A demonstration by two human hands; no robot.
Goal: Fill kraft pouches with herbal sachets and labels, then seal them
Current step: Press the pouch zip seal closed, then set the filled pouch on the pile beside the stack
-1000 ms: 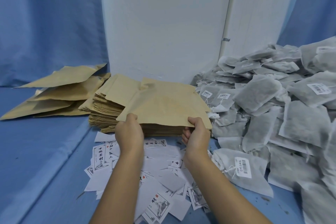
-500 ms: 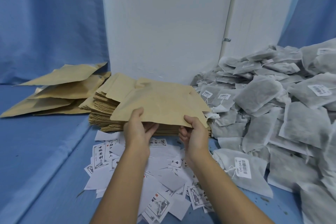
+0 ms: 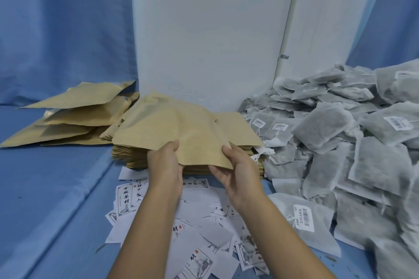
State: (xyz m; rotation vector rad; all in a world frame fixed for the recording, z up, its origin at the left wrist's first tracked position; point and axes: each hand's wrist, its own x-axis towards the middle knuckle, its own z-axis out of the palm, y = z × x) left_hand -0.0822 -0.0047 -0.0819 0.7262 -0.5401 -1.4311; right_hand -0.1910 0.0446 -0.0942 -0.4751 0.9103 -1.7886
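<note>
Left hand [image 3: 165, 165] and right hand [image 3: 240, 174] each pinch the near edge of 1 pouch [image 3: 181, 129], held just above the stack [image 3: 131, 158] of pouches. Judging by this, its mouth is being opened; next comes reaching right for a sachet [image 3: 322, 127], then a label [image 3: 127, 197]

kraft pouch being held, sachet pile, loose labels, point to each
kraft pouch [image 3: 181, 129], head view, middle of top face
sachet pile [image 3: 322, 127], head view, plump sachet near top
loose labels [image 3: 127, 195], head view, printed label at left
</note>
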